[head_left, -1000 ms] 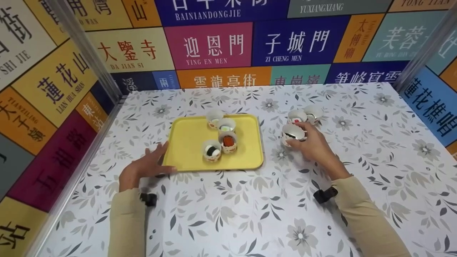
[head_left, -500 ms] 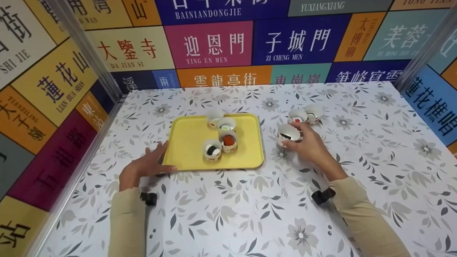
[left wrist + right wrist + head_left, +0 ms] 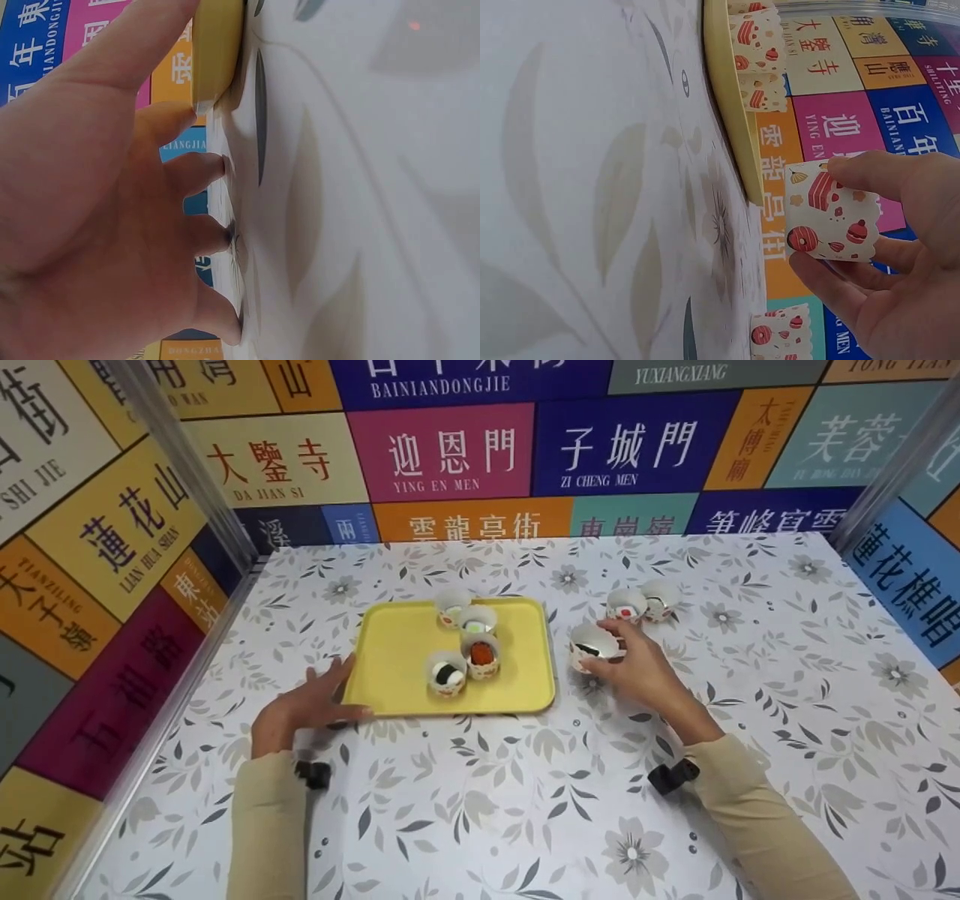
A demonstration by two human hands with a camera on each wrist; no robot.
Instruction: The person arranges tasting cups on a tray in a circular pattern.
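Paper cup (image 3: pixel 588 642) upright, mouth upward, right hand (image 3: pixel 642 669) pinching it, left hand (image 3: pixel 309 705) outspread against sideways-long tray (image 3: pixel 397 652)

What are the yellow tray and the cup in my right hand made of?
The tray looks like moulded plastic, smooth and slightly satin: even yellow, rounded corners, raised rim. The cup seems printed paper or thin card, fairly matte, from its scalloped edge.

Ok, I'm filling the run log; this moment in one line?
left grip: at yellow tray edge | right grip: holds paper cup above table | on tray: four cups | on table: two cups
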